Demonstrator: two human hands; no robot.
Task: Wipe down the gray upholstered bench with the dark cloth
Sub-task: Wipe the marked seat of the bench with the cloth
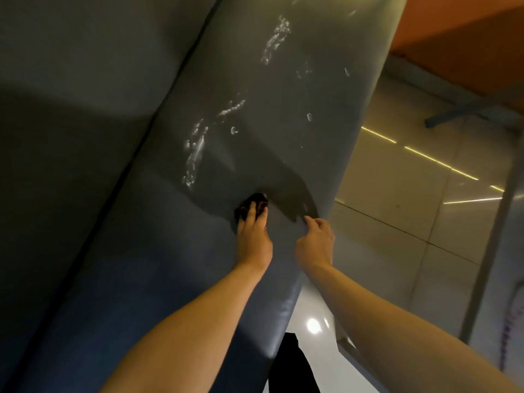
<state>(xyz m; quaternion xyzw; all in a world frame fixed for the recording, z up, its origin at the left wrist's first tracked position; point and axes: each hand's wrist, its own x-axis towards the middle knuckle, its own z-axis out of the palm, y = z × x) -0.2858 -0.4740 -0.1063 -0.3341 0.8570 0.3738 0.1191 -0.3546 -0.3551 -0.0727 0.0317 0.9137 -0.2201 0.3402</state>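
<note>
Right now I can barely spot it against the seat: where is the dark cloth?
In the head view the cloth is bunched under the left hand on the bench, near its right edge, just below the wet streaks.

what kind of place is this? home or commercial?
Probably commercial, maybe a restaurant or lounge booth. Cues: a long gray upholstered bench with a backrest, glossy tiled floor reflecting strip lights, and an orange tabletop on a metal frame beside the seat.

The scene is dim and warm-toned. Wet streaks [195,148] glint white on the gray worktop [158,251], where a dark shadow [286,188] falls ahead of the hands. The glossy floor [402,194] mirrors thin light strips and one bright glare spot [312,325]. Straight edges bow from wide-angle distortion; detail is soft.
</note>
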